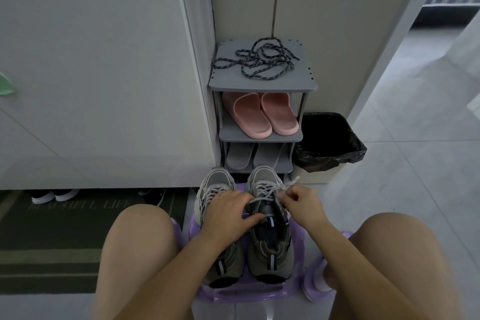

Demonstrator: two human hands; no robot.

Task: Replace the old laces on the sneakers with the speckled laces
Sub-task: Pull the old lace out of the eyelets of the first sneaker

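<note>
Two grey sneakers (270, 236) stand side by side on a purple stool (249, 293), directly in front of a grey shoe rack (262, 83). The left hand (226, 213) lies over both sneakers, holding nothing visible. The right hand (301, 202) pinches the old lace (272, 192) of the right sneaker. The speckled laces (259, 60) lie tangled on top of the rack.

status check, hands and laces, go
Right hand pinching old lace on right sneaker. Left hand steadying it. Speckled laces untouched on rack top. Nothing blocking.
</note>
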